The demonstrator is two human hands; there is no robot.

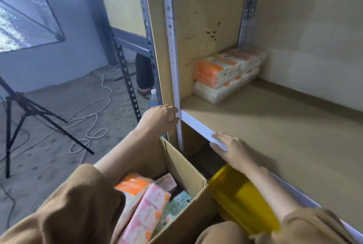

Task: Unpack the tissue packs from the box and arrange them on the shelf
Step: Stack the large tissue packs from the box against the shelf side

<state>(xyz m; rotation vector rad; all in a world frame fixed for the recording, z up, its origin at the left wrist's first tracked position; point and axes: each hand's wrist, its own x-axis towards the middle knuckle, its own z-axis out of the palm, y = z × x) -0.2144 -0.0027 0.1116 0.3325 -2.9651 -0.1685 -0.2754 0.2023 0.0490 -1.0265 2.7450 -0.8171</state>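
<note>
Bracing: left hand (159,119) grips shelf post (177,79), right hand (233,147) flat on shelf edge (196,126), fingers straight. Tissue packs (145,210) below hands in box (188,167); careless reach down could snag box wall, spill packs.

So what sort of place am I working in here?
Probably a storeroom or a makeshift recording space: a bare slotted-steel shelf with board decks, a rough concrete floor strewn with loose cables, and a tripod beside a lighting panel.
</note>
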